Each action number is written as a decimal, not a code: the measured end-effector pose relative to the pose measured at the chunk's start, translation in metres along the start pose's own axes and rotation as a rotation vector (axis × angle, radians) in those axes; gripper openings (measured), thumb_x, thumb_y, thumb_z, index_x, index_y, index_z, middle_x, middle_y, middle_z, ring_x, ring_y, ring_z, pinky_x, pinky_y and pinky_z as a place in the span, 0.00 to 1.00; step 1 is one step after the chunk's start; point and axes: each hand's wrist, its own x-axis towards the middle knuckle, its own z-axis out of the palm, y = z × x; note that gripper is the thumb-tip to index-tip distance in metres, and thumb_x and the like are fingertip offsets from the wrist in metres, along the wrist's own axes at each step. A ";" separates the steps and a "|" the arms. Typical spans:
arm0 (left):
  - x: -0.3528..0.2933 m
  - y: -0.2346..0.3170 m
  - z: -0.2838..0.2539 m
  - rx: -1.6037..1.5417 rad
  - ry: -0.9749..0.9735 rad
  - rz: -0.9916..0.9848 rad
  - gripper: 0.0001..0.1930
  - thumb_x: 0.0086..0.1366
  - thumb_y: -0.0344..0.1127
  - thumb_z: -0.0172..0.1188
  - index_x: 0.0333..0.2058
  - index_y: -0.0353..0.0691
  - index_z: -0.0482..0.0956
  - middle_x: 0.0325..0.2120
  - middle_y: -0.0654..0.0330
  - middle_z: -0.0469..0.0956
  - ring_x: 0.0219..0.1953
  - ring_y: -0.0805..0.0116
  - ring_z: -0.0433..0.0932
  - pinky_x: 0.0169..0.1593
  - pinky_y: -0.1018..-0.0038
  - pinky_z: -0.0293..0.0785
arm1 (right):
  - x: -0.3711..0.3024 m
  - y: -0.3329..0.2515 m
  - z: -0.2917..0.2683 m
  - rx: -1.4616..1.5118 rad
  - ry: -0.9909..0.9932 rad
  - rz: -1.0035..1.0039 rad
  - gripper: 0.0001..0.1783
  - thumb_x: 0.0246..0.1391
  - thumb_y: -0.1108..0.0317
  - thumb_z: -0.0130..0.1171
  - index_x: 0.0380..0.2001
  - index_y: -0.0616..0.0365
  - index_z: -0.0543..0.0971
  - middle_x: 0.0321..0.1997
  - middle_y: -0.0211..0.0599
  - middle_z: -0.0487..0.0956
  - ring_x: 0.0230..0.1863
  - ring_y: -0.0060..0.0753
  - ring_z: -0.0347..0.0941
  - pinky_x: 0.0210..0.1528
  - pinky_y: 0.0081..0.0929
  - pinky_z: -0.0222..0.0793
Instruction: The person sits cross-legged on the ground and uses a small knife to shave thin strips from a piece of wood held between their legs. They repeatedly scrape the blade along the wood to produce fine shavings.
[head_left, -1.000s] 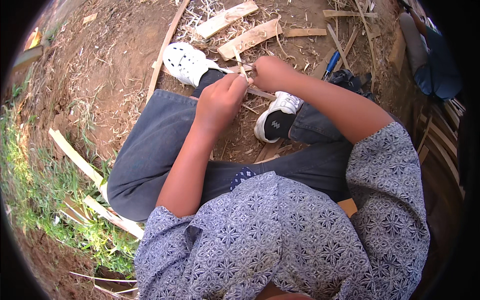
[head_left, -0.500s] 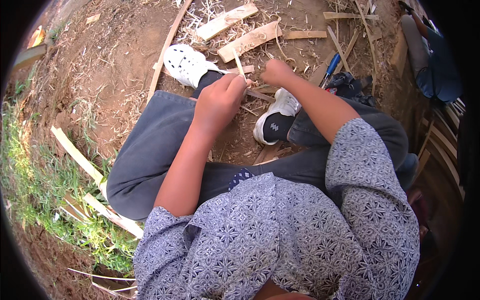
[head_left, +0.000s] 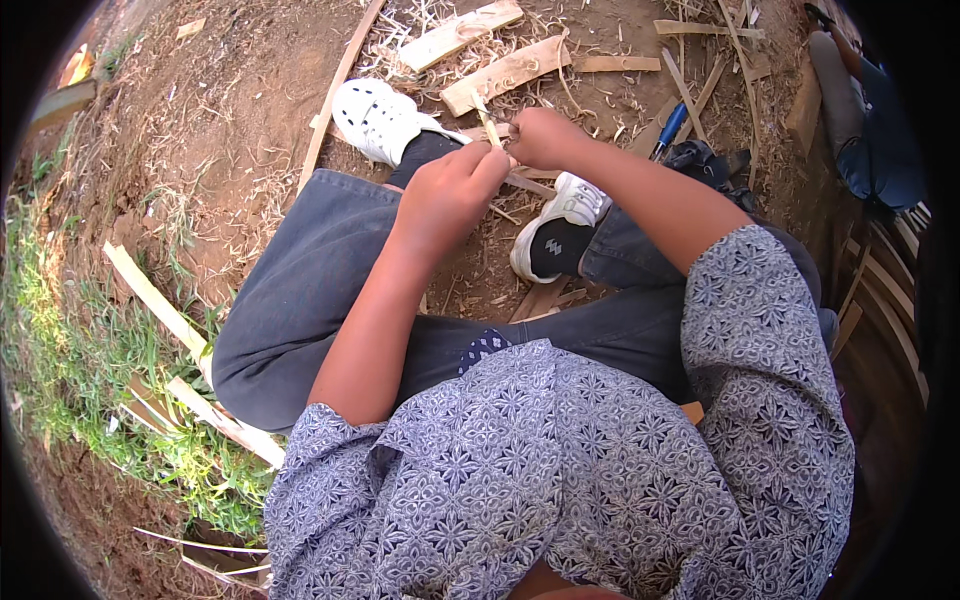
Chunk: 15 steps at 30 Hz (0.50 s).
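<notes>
In front of my shins, my left hand [head_left: 452, 192] is closed around the lower end of a narrow pale wood strip [head_left: 490, 125], whose tip points up and away from me. Right beside it, my right hand [head_left: 545, 138] is closed in a fist. A thin dark blade [head_left: 503, 121] seems to project from this fist across the strip; its handle is hidden in my fingers. Two wider wood slats [head_left: 508, 72] lie on curled shavings just beyond my hands.
My white clogs [head_left: 375, 118] rest on the dirt either side of my hands. A blue-handled tool [head_left: 673, 126] lies to the right by a dark bag [head_left: 695, 160]. Long strips [head_left: 155, 295] lie in the grass at left. Another person [head_left: 875, 130] sits at far right.
My right hand has moved left and slightly down, right up to the strip, where the dark blade now shows. My left hand still grips the strip.
</notes>
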 end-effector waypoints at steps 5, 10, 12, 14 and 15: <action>0.005 0.002 -0.005 0.031 0.006 -0.063 0.07 0.63 0.28 0.65 0.37 0.37 0.75 0.30 0.55 0.79 0.30 0.53 0.82 0.31 0.62 0.78 | 0.021 0.006 0.017 0.011 0.063 0.050 0.14 0.47 0.67 0.60 0.35 0.62 0.87 0.39 0.56 0.85 0.44 0.55 0.83 0.49 0.45 0.78; 0.006 0.001 -0.003 0.085 0.025 -0.066 0.06 0.62 0.30 0.65 0.35 0.41 0.75 0.31 0.57 0.80 0.31 0.56 0.83 0.31 0.64 0.80 | 0.033 0.067 0.043 -0.083 0.095 0.229 0.17 0.46 0.66 0.60 0.36 0.64 0.87 0.40 0.59 0.84 0.44 0.57 0.83 0.48 0.45 0.78; 0.005 0.002 -0.004 0.051 0.056 -0.076 0.07 0.62 0.29 0.66 0.36 0.40 0.76 0.31 0.57 0.79 0.30 0.55 0.82 0.30 0.64 0.78 | 0.026 0.067 0.044 -0.066 0.035 0.203 0.16 0.48 0.65 0.60 0.38 0.63 0.87 0.42 0.58 0.85 0.46 0.57 0.83 0.50 0.46 0.78; 0.012 0.000 -0.005 0.041 0.067 -0.065 0.07 0.62 0.28 0.66 0.36 0.40 0.76 0.31 0.57 0.79 0.29 0.55 0.81 0.30 0.63 0.78 | 0.017 0.064 0.037 -0.032 0.019 0.158 0.16 0.49 0.64 0.61 0.38 0.62 0.87 0.42 0.58 0.85 0.46 0.56 0.83 0.51 0.46 0.78; 0.013 0.001 -0.004 0.036 0.095 -0.067 0.07 0.63 0.27 0.66 0.36 0.39 0.76 0.30 0.57 0.78 0.29 0.55 0.81 0.30 0.63 0.77 | 0.014 0.052 0.026 -0.009 0.036 0.116 0.17 0.49 0.63 0.61 0.38 0.63 0.87 0.41 0.57 0.85 0.46 0.56 0.83 0.51 0.46 0.78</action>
